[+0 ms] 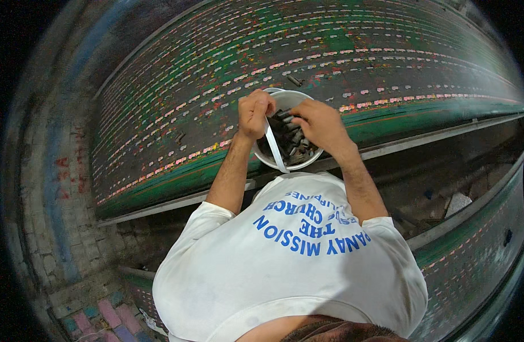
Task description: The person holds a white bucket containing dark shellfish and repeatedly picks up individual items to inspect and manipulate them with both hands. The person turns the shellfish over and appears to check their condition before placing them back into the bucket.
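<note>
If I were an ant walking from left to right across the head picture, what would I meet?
Blue painted stripe on grey bricks → the person's bare left hand → flat white bucket handle → the person's bare right hand → pale grey rough chunk.

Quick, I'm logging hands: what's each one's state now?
Left hand: closed, holding the white handle.
Right hand: at dark pieces in the bucket; grip unclear.

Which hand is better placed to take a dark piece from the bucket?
Probably the right hand: it is at the dark pieces in the white bucket; the left hand holds the white handle.
</note>
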Tool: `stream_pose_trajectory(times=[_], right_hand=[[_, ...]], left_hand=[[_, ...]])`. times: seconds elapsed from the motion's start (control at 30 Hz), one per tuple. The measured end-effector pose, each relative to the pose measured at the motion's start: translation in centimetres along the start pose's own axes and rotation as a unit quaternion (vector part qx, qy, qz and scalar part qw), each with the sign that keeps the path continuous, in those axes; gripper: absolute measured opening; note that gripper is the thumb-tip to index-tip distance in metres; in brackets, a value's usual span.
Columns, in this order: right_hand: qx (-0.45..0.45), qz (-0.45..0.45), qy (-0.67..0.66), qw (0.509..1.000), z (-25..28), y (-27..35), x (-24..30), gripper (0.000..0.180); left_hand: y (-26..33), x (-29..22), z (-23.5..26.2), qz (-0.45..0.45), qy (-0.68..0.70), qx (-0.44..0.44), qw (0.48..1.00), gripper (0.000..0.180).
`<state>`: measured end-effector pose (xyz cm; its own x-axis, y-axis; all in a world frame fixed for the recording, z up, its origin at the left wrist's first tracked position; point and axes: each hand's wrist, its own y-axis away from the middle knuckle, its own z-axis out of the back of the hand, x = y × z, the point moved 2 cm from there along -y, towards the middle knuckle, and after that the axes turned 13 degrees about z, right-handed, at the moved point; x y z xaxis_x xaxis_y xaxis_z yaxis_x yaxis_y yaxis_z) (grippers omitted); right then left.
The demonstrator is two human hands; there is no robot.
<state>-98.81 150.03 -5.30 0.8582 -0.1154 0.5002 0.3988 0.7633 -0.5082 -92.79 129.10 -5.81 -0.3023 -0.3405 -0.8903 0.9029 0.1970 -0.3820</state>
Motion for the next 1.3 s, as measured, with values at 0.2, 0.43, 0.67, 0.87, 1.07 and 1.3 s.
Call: stream_pose_trajectory(times=[0.2,0.43,0.67,0.87,1.07,1.3], right_hand=[[0.193,-0.028,0.045,0.98,-3.4,-2.8,0.7,0.016],[0.156,-0.118,-0.05,0.979,-8.4,-2.9,-1.4,0.015],[0.129,-0.053,0.071,0.988,-6.2,-3.5,0.3,0.017],[0.026,-0.079,0.008,0.997,-3.6,-3.9,2.7,0.033],[-0.057,-0.158,-0.077,0.983,-2.4,-2.7,2.5,0.031],[-0.104,-0.106,-0.095,0.984,1.1,-0.1,-0.2,0.024]], left_hand=[[0.1,-0.7,0.0,-0.09,-0.06,-0.028,0.994,0.062],[0.1,-1.5,0.2,-0.115,-0.044,0.0,0.992,0.053],[-0.3,-1.2,0.7,-0.118,0.034,0.043,0.992,0.032],[-0.3,-0.7,0.8,-0.114,0.06,0.08,0.988,0.037],[-0.5,-1.0,0.3,-0.085,0.065,0.083,0.991,0.039],[-2.2,-6.2,-2.3,-0.096,-0.098,0.181,0.974,0.015]])
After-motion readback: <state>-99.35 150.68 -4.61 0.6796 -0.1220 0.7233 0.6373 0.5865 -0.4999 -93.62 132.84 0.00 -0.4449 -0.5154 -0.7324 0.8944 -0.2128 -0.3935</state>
